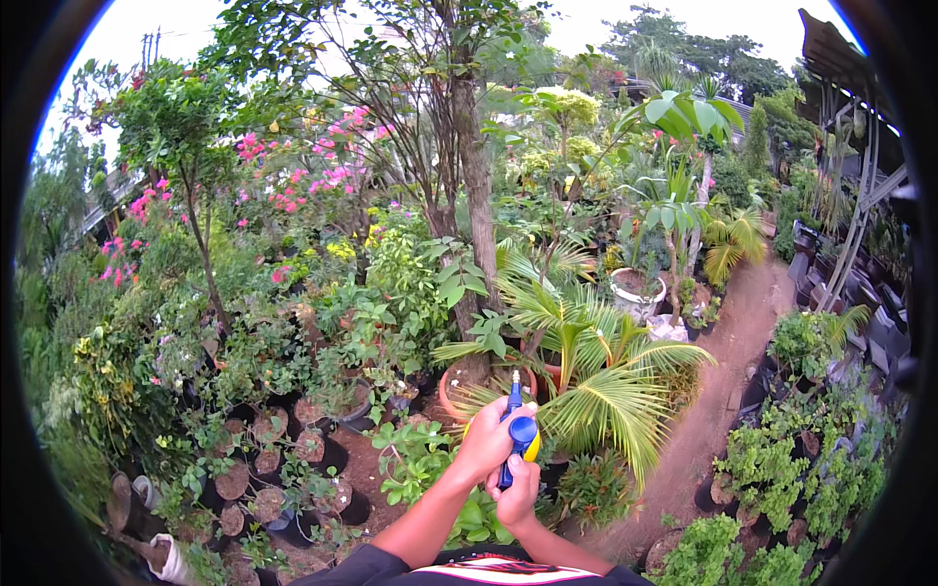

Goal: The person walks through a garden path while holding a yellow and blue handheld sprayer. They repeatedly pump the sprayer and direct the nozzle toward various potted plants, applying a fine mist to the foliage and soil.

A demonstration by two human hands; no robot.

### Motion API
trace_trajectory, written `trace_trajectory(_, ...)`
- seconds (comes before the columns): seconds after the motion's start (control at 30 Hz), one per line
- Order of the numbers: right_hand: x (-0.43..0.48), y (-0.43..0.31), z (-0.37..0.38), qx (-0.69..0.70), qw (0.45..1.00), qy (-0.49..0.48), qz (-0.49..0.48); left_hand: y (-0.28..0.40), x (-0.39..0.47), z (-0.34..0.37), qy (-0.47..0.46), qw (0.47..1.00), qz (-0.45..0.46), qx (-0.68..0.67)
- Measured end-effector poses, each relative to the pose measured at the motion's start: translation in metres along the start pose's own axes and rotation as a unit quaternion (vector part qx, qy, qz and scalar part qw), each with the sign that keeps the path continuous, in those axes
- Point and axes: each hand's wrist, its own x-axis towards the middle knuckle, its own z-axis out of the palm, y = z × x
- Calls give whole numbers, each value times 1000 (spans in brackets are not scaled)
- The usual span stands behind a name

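Both hands are on a hand pump sprayer (522, 432) with a blue head, a pale brass-coloured nozzle tip and a yellow bottle mostly hidden below. My left hand (486, 438) wraps around the head from the left, just behind the nozzle. Lower down, my right hand (520, 480) closes around the blue rear part, its thumb on top. The nozzle points away from me, towards a terracotta pot (448, 388) with a tree trunk (475, 329) rising from it. Fronds of a small palm (608, 399) spread right of the sprayer.
Several black-bagged potted plants (311, 444) crowd the ground at left. A dirt path (733, 351) runs away on the right, bordered by leafy potted plants (777, 476). Beyond the palm stands a white pot (637, 289). A metal-framed shelter (865, 183) rises at far right.
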Motion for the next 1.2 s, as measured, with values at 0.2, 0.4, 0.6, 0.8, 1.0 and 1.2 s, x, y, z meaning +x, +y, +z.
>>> trace_trajectory(0.2, -8, 3, 6, 3, 999, 14, 38, -6, -1, -9, -12, 999, -44, -8)
trace_trajectory(0.4, -11, 11, 10, 4, 998, 36, 46, -12, -4, -14, -16, 998, -60, 0)
trace_trajectory(0.6, -17, 15, 10, -7, 998, 42, 37, -23, -2, -15, -26, 999, -38, 6)
trace_trajectory(0.8, -26, 27, 12, -4, 996, 76, 51, -38, -5, -18, -67, 993, -93, 4)
trace_trajectory(1.0, -31, 32, 15, 14, 996, 80, 47, -52, -3, -19, -50, 993, -85, 57)
trace_trajectory(1.2, -35, 37, 14, -18, 995, 68, 64, -43, -15, -27, -67, 993, -98, 13)
